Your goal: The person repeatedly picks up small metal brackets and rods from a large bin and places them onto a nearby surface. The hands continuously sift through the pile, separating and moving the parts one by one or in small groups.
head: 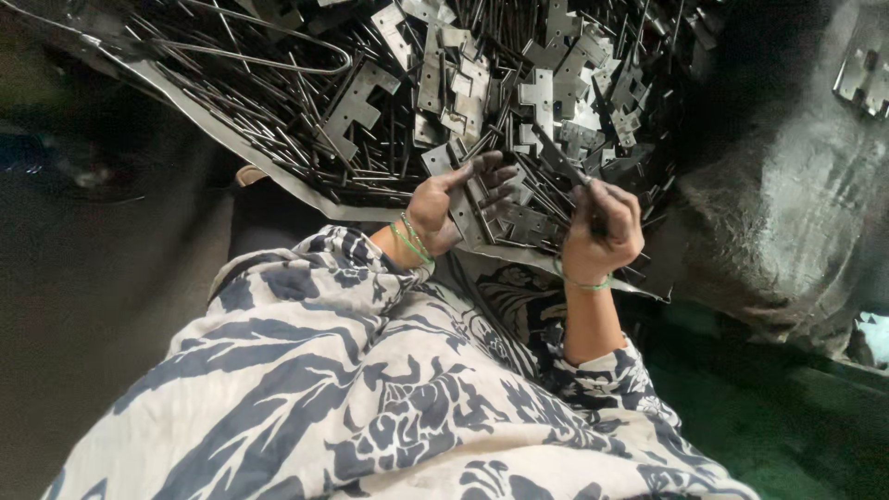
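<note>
My left hand (454, 204), blackened with grime, holds a flat notched metal plate (463, 208) at the near edge of the heap, fingers spread over it. My right hand (602, 231) is closed around a thin metal pin (556, 157) that sticks up and to the left from the fist. Both wrists wear thin green bands. A big heap of grey stamped metal plates (546, 93) and long thin metal pins (278, 120) lies just beyond both hands.
The heap rests on a grey sheet (213, 120) that slopes toward my lap. My blue-and-white patterned clothing (352, 389) fills the foreground. A dark bulky sack or cloth (787, 204) stands at right, with one more metal plate (866, 79) on it.
</note>
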